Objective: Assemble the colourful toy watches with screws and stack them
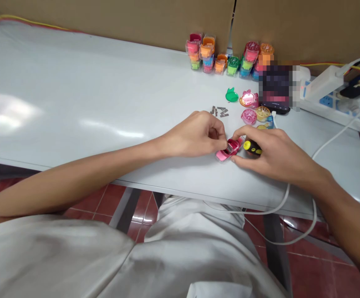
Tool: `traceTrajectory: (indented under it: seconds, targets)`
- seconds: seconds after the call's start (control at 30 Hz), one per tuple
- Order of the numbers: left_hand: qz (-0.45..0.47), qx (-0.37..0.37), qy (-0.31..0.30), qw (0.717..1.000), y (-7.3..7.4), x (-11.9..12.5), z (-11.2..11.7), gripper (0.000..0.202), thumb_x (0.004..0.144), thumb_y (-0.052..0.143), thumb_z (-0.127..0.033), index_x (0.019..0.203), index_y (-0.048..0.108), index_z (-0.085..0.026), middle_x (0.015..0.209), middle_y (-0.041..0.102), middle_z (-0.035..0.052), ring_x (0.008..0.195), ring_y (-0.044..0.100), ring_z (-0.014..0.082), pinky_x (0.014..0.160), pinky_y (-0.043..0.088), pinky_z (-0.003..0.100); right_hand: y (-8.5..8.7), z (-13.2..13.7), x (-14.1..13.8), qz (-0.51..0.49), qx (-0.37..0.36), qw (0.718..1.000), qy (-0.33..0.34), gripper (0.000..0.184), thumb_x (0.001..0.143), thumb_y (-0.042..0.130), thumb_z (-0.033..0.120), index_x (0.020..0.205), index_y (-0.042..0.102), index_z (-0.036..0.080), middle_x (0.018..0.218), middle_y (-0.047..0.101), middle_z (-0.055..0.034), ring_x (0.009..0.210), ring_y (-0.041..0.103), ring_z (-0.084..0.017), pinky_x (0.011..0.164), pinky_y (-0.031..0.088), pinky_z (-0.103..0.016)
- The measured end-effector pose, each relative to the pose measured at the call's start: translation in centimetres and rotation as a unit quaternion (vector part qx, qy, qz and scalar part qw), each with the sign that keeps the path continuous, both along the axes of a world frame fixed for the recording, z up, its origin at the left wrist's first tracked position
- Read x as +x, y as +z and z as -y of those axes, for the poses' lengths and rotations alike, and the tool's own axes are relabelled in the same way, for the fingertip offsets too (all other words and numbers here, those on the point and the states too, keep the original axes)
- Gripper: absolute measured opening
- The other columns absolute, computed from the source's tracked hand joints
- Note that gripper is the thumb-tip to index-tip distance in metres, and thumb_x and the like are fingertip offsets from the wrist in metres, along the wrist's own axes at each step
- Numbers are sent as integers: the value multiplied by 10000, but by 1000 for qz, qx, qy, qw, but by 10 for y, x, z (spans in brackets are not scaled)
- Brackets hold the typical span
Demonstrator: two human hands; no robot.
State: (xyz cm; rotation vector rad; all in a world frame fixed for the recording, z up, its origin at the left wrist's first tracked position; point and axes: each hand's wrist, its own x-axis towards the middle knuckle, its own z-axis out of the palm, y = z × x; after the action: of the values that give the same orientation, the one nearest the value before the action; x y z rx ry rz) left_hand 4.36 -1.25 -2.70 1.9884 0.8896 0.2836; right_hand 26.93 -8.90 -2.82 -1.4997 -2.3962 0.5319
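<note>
A pink and red watch-shaped pencil sharpener (221,155) lies on the table between my hands. My left hand (200,134) pinches at its top with thumb and fingertips; whatever is between them is hidden. My right hand (269,153) steadies the sharpener's right end between thumb and index finger. Tucked in that same hand is a black and yellow screwdriver handle (254,147), its other end covered by the palm. Beyond my left hand several small grey metal blades (224,115) lie loose. A green plastic cover (231,95) rests behind them.
Stacks of colourful watch-shaped sharpeners (207,49) stand along the back panel. Pink and yellow dial pieces (248,116) lie beyond my right hand, near a partly blurred phone (276,108). A power strip (332,103) sits at right; a white cable (338,134) runs over the table edge.
</note>
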Motion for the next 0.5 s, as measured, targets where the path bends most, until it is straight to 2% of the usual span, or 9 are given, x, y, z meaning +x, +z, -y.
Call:
traceTrajectory:
  seconds: [0.2,0.4,0.5]
  targets:
    - [-15,1,-12,1000,3,0,0,114,803,681,-200,768,780,-155,702,753,1,641,670,104,543,438,174,-4,4,-2,-19,49,997,61,200,957,650,251,1152,691,269,1038,758,35,903,700,-152,796,435,-283]
    - [-25,-12,-41,999,3,-4,-5,111,825,672,-209,804,775,-172,690,745,-18,618,670,102,554,458,187,-10,4,-2,-18,78,993,85,199,986,629,252,1145,749,254,1015,778,38,855,709,-139,772,453,-287]
    - [-29,27,-58,998,10,-10,-6,111,835,674,-224,843,777,-183,716,749,-27,658,700,113,613,487,202,-9,4,-2,-19,79,993,84,198,994,630,266,1140,763,251,1017,785,36,862,723,-144,777,463,-292]
